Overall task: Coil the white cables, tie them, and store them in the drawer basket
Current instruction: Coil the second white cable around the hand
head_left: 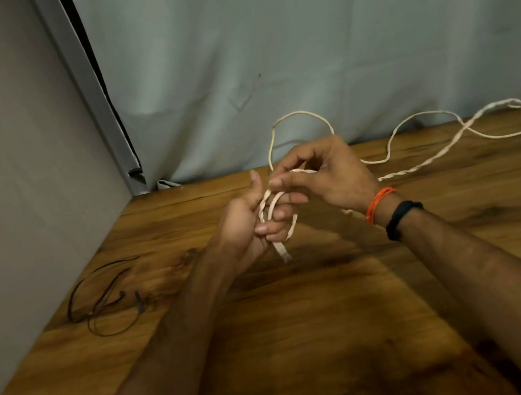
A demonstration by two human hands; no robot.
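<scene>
Pale grey-green cloth [293,35] hangs across the back of the frame, and a plain grey panel [4,173] closes off the left side; no writing or label can be read anywhere. Below them a wooden bench [310,328] fills the lower half. At centre frame both hands meet above it. The left hand [249,220] has its fingers curled round a few loops of the white cable [437,159], thumb pointing up, with a short cable end hanging below the fingers. The right hand [321,176], palm turned down, pinches a strand at the top of those loops between thumb and forefinger. From the hands the cable arches up over the right hand, then trails away across the bench to the right edge of the frame, partly twisted. An orange thread band [379,202] and a black band [402,217] circle the right wrist. At lower left a thin black wire [102,295] lies loosely looped on the bench, well apart from the hands.
</scene>
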